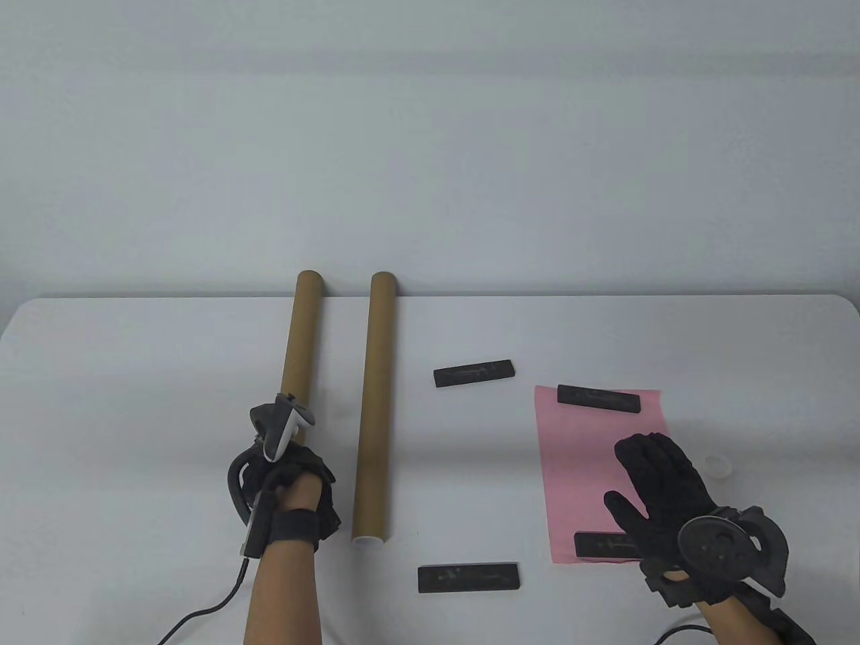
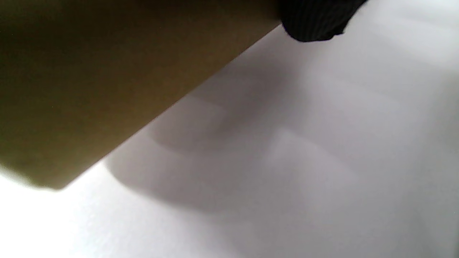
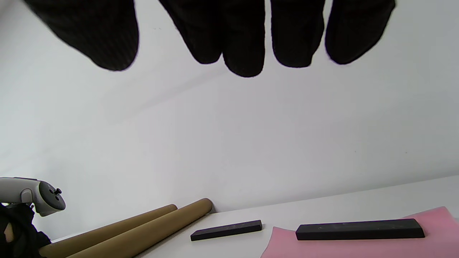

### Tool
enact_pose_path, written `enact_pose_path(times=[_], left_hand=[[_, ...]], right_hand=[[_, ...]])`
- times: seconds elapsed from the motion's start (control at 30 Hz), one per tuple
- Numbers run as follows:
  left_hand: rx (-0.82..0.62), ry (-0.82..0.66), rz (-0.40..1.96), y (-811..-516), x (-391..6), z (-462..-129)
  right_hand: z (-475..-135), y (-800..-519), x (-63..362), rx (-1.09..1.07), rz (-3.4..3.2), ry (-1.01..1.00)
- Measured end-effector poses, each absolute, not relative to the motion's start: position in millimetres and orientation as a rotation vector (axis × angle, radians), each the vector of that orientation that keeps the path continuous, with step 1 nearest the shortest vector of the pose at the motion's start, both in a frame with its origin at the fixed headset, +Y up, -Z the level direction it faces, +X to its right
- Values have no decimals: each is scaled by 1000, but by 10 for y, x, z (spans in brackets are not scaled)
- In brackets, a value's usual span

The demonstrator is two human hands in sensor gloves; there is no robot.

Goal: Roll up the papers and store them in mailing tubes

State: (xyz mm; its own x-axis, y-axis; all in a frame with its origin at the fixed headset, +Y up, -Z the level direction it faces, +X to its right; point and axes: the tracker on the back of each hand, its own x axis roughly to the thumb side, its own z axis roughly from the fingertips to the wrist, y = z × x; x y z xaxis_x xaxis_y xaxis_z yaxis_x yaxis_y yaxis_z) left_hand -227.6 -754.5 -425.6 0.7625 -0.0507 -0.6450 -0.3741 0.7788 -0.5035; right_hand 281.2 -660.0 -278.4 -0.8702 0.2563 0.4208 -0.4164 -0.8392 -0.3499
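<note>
We start with the pink paper (image 1: 591, 470), which lies flat on the right side of the counter (image 1: 134, 376), pinned by a black weight bar (image 1: 598, 399) across its far edge and another bar (image 1: 605, 544) at its near edge; we judge the bars are there to keep the sheet from curling before it is rolled. Our right hand (image 1: 662, 480) hovers over the near half of the sheet with fingers straight and spread, gripping nothing; the right wrist view shows the fingertips (image 3: 244, 53) hanging free with nothing between them. It seems poised either to clear a bar or to start the roll. Left of the paper, two more bars lie on the bare counter, one farther off (image 1: 474, 373) and one nearer (image 1: 468, 578), probably set aside or waiting for another sheet. Farther left, two brown mailing tubes run near to far, side by side but apart. The right tube (image 1: 375, 403) lies untouched, its pale near end facing us. Our left hand (image 1: 295, 494) is curled round the near end of the left tube (image 1: 302, 349); in the left wrist view the tube fills the upper left above its shadow. We guess it is held ready to receive the roll. A small white cap (image 1: 717, 465) sits just right of the paper, likely off a tube.
</note>
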Motion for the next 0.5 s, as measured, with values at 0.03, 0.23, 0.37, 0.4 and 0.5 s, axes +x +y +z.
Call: enact_pose_path(times=[0.03,0.23,0.37,0.4,0.5], left_hand=[[-668,692,187,-7549,-2277,-4257],[-675,690,99,-7621,-2270,-4282],[-677,694,65,-7660,-2266,-4293],[-683,692,59,-7661,-2265,-4297],[-677,686,73,-7646,-2270,-4272]], right_hand=[[-2784,-6601,2813,513,2660,-621],[-2782,-6597,2818,508,2656,-625],[-2782,-6597,2819,507,2656,-624],[-2785,-6599,2818,507,2658,-620],[-2783,-6599,2816,508,2661,-616]])
